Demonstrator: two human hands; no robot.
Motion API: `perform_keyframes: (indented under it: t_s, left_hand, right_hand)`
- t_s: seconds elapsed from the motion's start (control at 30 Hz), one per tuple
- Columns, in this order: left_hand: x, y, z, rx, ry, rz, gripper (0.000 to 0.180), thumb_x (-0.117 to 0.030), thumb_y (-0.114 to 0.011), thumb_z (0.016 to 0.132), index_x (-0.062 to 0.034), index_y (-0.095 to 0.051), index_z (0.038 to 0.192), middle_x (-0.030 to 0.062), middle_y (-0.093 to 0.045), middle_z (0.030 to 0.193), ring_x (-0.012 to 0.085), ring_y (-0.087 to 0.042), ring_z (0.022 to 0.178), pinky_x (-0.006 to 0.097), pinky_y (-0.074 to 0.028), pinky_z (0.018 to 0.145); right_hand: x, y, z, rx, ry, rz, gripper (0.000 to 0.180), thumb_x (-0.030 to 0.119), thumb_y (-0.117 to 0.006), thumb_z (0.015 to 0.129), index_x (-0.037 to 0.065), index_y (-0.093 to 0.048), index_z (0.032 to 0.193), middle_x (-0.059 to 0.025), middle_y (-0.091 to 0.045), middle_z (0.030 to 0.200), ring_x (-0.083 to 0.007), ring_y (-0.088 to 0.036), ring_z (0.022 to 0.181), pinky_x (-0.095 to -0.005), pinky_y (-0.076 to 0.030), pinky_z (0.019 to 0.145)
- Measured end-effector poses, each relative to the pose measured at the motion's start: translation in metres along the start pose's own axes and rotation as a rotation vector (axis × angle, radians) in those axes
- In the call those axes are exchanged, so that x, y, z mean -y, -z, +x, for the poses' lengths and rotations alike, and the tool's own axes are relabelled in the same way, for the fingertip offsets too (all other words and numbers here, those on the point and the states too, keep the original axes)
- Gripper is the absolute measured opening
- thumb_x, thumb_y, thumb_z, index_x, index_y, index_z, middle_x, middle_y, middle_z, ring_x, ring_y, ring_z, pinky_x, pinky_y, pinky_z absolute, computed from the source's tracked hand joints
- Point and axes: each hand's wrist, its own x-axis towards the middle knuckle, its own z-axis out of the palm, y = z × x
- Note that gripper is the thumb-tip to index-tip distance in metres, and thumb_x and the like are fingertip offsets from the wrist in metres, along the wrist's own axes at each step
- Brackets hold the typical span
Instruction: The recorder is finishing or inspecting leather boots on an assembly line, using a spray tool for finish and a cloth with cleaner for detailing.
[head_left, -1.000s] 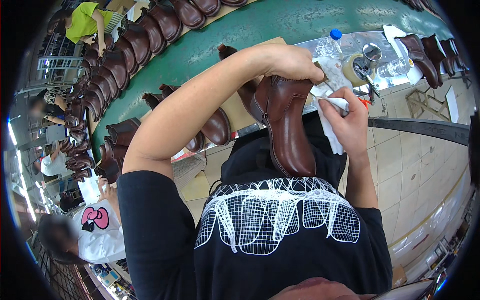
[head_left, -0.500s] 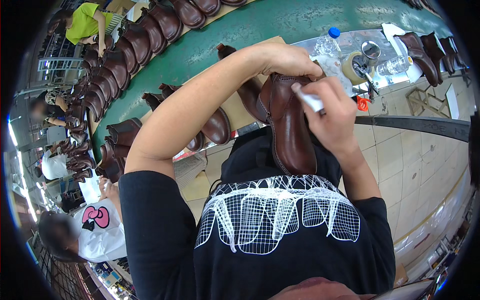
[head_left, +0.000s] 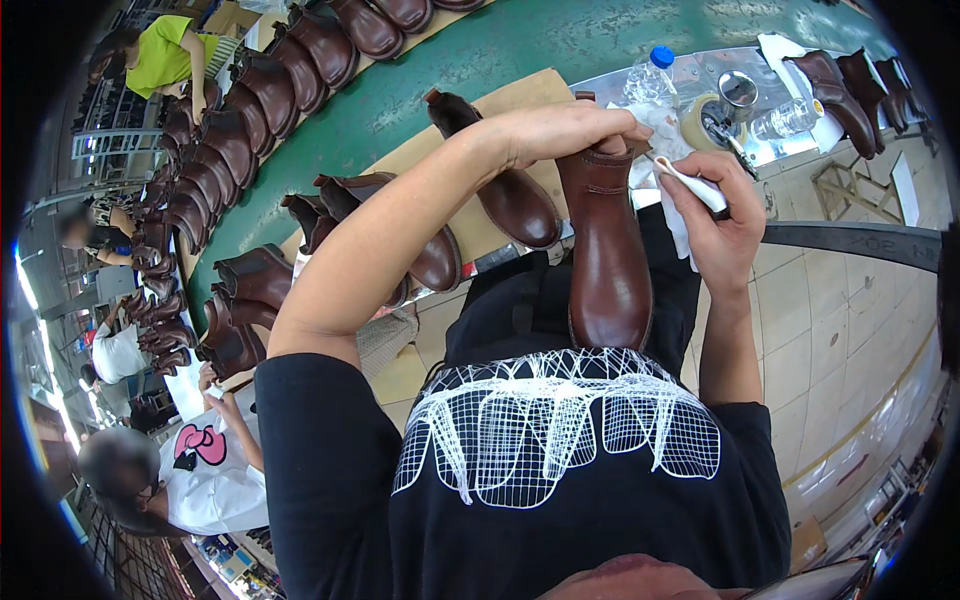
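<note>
A dark brown leather ankle boot stands upright against my black shirt, toe toward my chest. My left hand grips the boot's top opening, arm reaching across from the left. My right hand is closed around a white cloth and holds it just right of the boot's upper shaft, close to the leather; whether it touches is unclear.
More brown boots lie on cardboard on the green conveyor belt, and a long row runs up the left. A plastic bottle, tape roll and small tins sit on a metal table. Other workers sit at left.
My right hand with the cloth went from beside the boot onto its shaft, then back off to the right. My left hand kept its grip on the boot's top.
</note>
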Motion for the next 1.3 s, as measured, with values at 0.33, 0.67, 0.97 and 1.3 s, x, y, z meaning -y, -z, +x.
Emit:
perform_keyframes:
  t_s: [0.33,0.67,0.97,1.3]
  left_hand:
    - [0.005,-0.005,0.001,0.107,0.083,-0.055,0.051,-0.047,-0.044,0.100,-0.0032,-0.068,0.113,0.0052,-0.068,0.102,0.0120,-0.060,0.098,0.027,-0.042,0.093]
    - [0.025,-0.019,-0.001,-0.094,-0.094,-0.237,0.061,-0.060,-0.047,0.097,-0.0058,-0.067,0.077,0.0014,-0.067,0.077,0.0079,-0.061,0.070,0.022,-0.048,0.070]
    - [0.032,-0.018,0.005,0.019,-0.077,-0.176,0.071,-0.068,-0.040,0.096,-0.0039,-0.070,0.086,0.0010,-0.067,0.079,0.0074,-0.060,0.078,0.022,-0.046,0.077]
    - [0.034,-0.011,0.001,0.038,-0.054,-0.135,0.082,-0.072,-0.031,0.095,-0.0019,-0.072,0.086,0.0023,-0.070,0.083,0.0088,-0.060,0.078,0.024,-0.046,0.082]
  right_hand:
    - [0.017,-0.014,-0.004,0.310,0.304,-0.211,0.020,0.004,-0.078,0.072,0.010,-0.070,0.089,-0.0074,-0.064,0.087,-0.0273,-0.063,0.075,-0.0344,-0.049,0.064]
    - [-0.010,0.006,0.006,0.077,0.080,0.028,0.018,-0.004,-0.075,0.077,-0.001,-0.066,0.091,-0.0086,-0.065,0.090,-0.0188,-0.064,0.081,-0.0299,-0.049,0.069]
    - [-0.012,-0.015,-0.009,0.295,0.138,0.032,0.020,-0.001,-0.078,0.073,0.005,-0.069,0.090,-0.0083,-0.065,0.087,-0.0233,-0.065,0.082,-0.0298,-0.050,0.070]
    - [-0.017,-0.008,-0.002,-0.097,0.194,-0.032,0.023,-0.007,-0.077,0.075,0.000,-0.064,0.092,-0.0095,-0.064,0.089,-0.0200,-0.064,0.080,-0.0293,-0.050,0.068]
